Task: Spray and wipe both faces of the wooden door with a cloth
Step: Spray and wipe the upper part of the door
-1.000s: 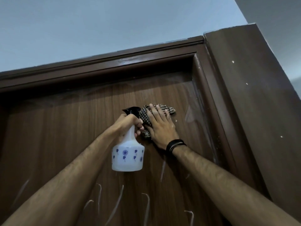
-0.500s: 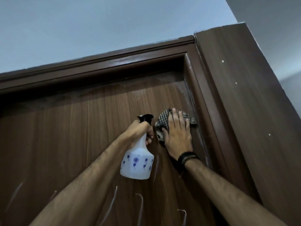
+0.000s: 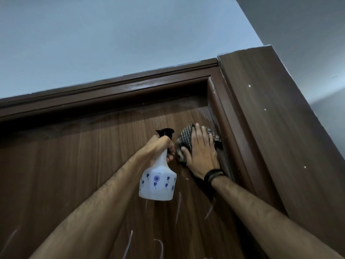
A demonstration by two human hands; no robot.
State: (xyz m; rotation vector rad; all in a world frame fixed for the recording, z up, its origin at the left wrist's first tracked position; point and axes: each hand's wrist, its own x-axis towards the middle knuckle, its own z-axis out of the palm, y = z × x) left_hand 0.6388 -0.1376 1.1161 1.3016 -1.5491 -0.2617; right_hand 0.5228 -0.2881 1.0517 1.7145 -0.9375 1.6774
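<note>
From the head view, you are partway through this face of the wooden door (image 3: 78, 165): wet drip trails below your arms are unwiped, and the other face is out of sight, so likely untouched. Your right hand (image 3: 200, 154), fingers flat, presses the checked cloth (image 3: 183, 140) against the top right corner beside the frame (image 3: 240, 146). Your left hand (image 3: 160, 148) grips the spray bottle (image 3: 157, 184) by its neck, just left of the cloth.

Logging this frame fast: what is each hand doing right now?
Left hand: grip closed round the spray bottle.
Right hand: open, fingers flat, pressing the cloth on the door.
</note>
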